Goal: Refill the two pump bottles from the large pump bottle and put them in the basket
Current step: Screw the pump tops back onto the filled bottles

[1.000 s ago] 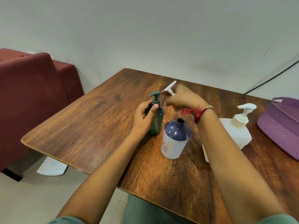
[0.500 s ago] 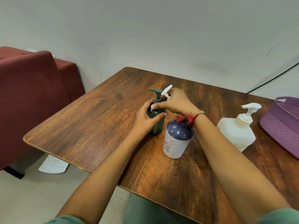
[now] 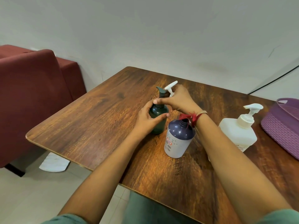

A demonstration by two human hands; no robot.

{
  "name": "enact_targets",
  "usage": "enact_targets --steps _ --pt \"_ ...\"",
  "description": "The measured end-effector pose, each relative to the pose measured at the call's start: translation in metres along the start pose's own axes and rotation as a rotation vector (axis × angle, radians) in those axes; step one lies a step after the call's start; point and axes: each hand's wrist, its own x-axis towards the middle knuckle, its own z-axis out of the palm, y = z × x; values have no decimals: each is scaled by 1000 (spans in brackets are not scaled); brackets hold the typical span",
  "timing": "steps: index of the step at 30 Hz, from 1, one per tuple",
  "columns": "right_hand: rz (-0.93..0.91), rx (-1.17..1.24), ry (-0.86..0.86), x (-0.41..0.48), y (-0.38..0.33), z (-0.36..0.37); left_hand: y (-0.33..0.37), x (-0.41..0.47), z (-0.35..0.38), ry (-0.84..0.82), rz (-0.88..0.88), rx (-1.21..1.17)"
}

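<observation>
Right grip [image 3: 179, 101] dropped onto the collar of the green bottle [image 3: 157, 118], white pump head [image 3: 171, 88] still pinched in it. Left grip [image 3: 148, 121] clasps that bottle on the surface [image 3: 97, 120]; navy bottle [image 3: 178, 139] beside it stands open, so uncapping's probably next.

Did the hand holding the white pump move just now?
Yes. The right hand, gripping the white pump, came left toward the green bottle; its fingers now cross the bottle's neck.

We spot a red-framed label [image 3: 169, 141] on the navy-and-white bottle [image 3: 179, 135], but its print is too blurred to read. Faint lettering low on the large white pump bottle [image 3: 234, 135] escapes us too.
</observation>
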Motion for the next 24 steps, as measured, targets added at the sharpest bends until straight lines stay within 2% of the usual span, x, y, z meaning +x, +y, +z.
enact_targets --steps 3,5,13,17,20,24 --pt "15 74 -215 1 -2 -9 0 1 -1 -8 -14 -1" --pt "7 104 -295 1 -4 -11 -2 2 -2 -11 -12 5" --pt "-81 -44 -105 0 2 -1 -4 1 2 21 8 21" --pt "-91 -210 26 -4 -1 2 -8 1 2 36 3 52" --pt "-72 -289 7 -7 -7 -5 -4 1 1 26 -24 61" --pt "-43 -219 22 -22 -28 -30 -3 2 -1 -10 -80 83"
